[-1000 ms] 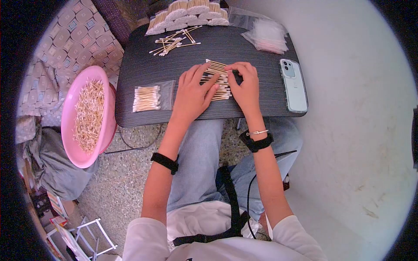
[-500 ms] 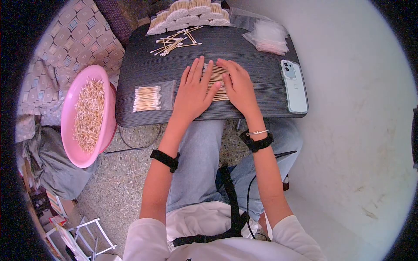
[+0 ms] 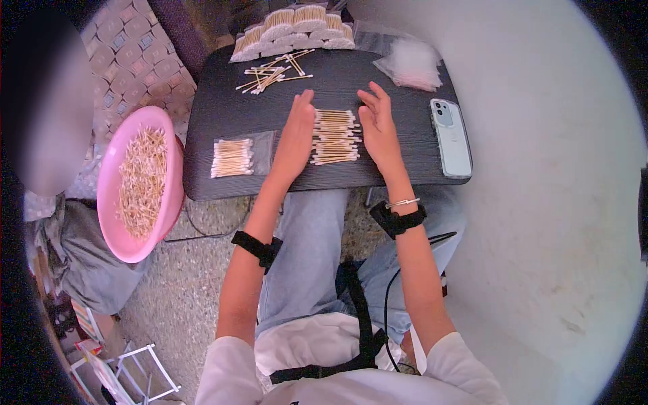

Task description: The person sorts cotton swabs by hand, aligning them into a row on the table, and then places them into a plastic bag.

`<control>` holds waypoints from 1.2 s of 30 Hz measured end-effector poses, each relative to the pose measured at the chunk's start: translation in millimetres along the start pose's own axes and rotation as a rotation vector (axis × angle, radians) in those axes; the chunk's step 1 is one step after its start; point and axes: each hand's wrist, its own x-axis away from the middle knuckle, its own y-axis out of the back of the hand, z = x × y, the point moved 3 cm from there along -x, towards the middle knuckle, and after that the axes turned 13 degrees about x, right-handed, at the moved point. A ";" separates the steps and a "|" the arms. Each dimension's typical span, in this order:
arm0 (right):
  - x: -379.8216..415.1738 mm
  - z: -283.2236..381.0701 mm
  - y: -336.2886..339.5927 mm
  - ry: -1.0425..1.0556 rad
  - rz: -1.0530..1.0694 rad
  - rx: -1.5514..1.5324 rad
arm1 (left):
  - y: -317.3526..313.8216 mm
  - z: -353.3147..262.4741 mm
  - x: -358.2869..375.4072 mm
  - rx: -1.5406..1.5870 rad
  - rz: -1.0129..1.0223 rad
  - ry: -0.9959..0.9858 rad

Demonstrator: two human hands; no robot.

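Observation:
A row of cotton swabs (image 3: 336, 137) lies side by side on the dark table, their white tips showing at both ends. Along its left ends stands my left hand (image 3: 294, 140), turned on edge with the fingers stretched out and holding nothing. My right hand (image 3: 380, 131) is on the other side, slightly apart from the tips, palm facing inward and fingers extended. Left of my left hand, a clear plastic bag (image 3: 264, 150) lies flat, with a neat row of swabs (image 3: 232, 158) at its left part.
Filled swab packs (image 3: 295, 25) are stacked at the back of the table (image 3: 223, 101), before them loose swabs (image 3: 273, 75). Clear bags (image 3: 410, 65) lie back right, a phone (image 3: 452, 138) at the right edge. A pink basin (image 3: 108, 182) of swabs stands left; a blurred shape (image 3: 54, 108) is upper left.
Both hands have moved apart from over the swabs to their two ends, uncovering the row. A blurred shape has appeared at the upper left.

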 end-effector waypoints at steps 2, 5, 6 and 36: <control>-4.5 1.4 -6.3 -0.025 0.022 -0.038 | -2.6 6.5 -9.7 0.196 -0.050 0.083; -8.9 -3.6 -22.7 -0.006 0.056 -0.058 | -18.2 16.1 -15.4 0.235 -0.067 0.100; -9.1 0.1 -24.6 -0.018 0.066 -0.091 | -25.1 11.1 -13.4 0.217 -0.069 0.081; 37.5 47.4 5.6 0.447 0.057 0.837 | 6.0 -19.8 53.9 -0.374 0.132 -0.284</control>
